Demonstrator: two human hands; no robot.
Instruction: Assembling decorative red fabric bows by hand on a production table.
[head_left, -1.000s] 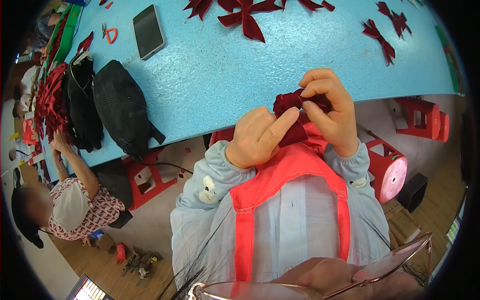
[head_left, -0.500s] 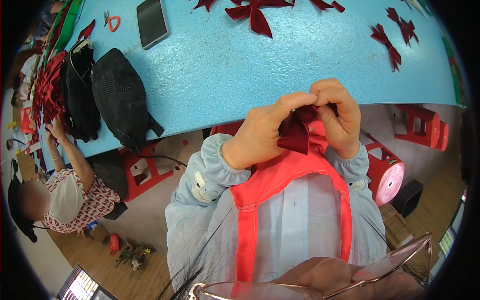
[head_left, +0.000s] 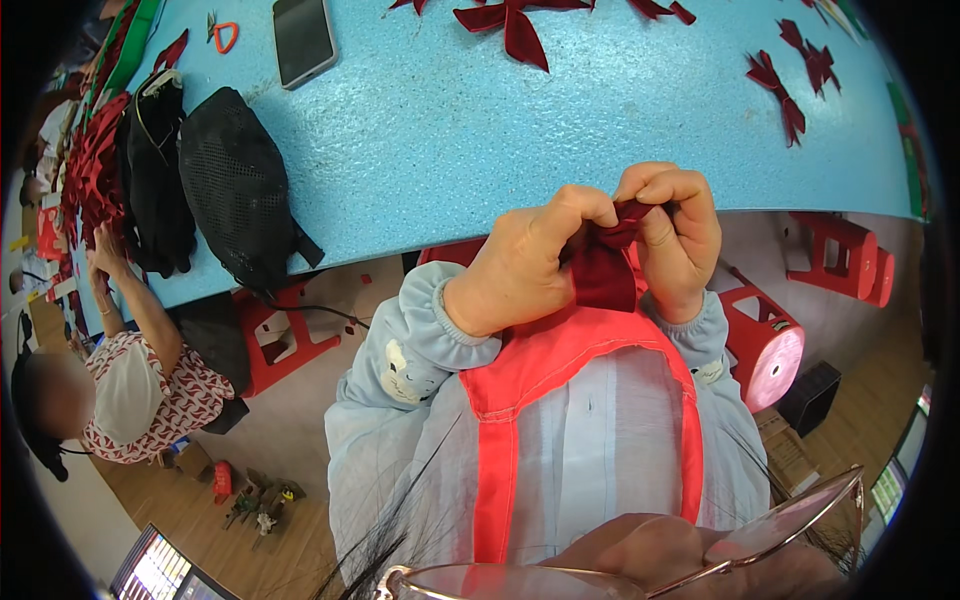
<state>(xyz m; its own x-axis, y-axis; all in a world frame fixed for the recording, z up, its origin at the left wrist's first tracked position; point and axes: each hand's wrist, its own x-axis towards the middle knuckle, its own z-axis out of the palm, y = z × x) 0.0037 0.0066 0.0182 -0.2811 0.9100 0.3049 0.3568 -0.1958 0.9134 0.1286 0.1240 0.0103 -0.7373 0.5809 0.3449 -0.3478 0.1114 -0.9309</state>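
Between my two hands is a dark red velvet ribbon (head_left: 606,278), held in front of my red apron at the table's near edge. My left hand (head_left: 530,255) is closed on its left side, thumb and forefinger pinching near the top; the other fingers are mostly hidden. My right hand (head_left: 678,235) pinches the upper right part of the ribbon with curled fingers. A wide piece of the ribbon hangs below the pinch. Whether it is a tied bow, my fingers hide.
On the blue table (head_left: 420,140) lie finished-looking dark red bows (head_left: 778,98), a phone (head_left: 305,42), small orange-handled snips (head_left: 224,38) and a black mesh bag (head_left: 235,180). A co-worker (head_left: 150,390) sits at the left beside a ribbon pile (head_left: 98,170). Red stools (head_left: 760,345) stand below.
My fingers have shifted on the ribbon: the left thumb and forefinger have drawn slightly back from the right hand, and more ribbon shows between them. The view has shifted slightly.
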